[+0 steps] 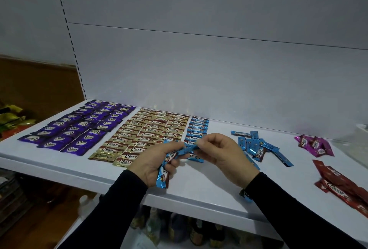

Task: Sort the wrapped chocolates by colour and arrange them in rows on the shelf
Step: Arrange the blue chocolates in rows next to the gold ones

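Note:
On the white shelf (199, 187) purple chocolates (79, 127) lie in rows at the left, with gold ones (147, 131) in rows beside them. A single column of blue chocolates (197, 127) runs next to the gold. My left hand (155, 163) grips a bunch of blue chocolates (164, 177) above the shelf's front. My right hand (221, 155) pinches one blue chocolate (187, 149) at the top of that bunch. A loose heap of blue chocolates (256, 145) lies to the right of my hands.
A small pile of pink chocolates (314, 145) and a pile of red ones (342, 187) lie at the shelf's right end. A pale container (360, 135) stands at the far right. Bottles (179, 227) stand on the shelf below. Yellow packets (12, 115) lie at the far left.

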Motion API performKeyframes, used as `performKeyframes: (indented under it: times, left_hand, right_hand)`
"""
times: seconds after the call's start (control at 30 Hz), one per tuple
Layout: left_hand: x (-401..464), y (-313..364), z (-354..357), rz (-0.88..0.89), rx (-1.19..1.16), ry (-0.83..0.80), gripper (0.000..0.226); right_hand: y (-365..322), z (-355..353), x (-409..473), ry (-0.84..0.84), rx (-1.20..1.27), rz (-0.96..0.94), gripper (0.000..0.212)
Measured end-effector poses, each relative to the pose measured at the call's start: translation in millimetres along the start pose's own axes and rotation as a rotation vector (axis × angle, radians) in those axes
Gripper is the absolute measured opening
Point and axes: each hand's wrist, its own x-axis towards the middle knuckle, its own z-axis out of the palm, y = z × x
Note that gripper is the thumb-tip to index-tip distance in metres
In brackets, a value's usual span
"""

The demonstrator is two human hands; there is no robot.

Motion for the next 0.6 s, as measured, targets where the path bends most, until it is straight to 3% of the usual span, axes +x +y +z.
performKeyframes:
  times: [0.1, 0.37, 0.6]
  left_hand:
    - [0.2, 0.3, 0.3, 0.071, 0.010, 0.062, 0.015]
    - [-1.0, -0.2, 1.3, 0.172, 0.066, 0.166, 0.021]
    - [-0.6, -1.8, 1.0, 0.219, 0.109, 0.216, 0.023]
  right_hand:
    - [1.9, -0.4, -1.0, 0.021, -0.193, -0.069, 0.013]
    - [7.8, -1.0, -0.3, -0.038, -0.292, -0.122, 0.022]
    - [14.2, -1.0, 1.3, -0.020, -0.518, -0.201, 0.027]
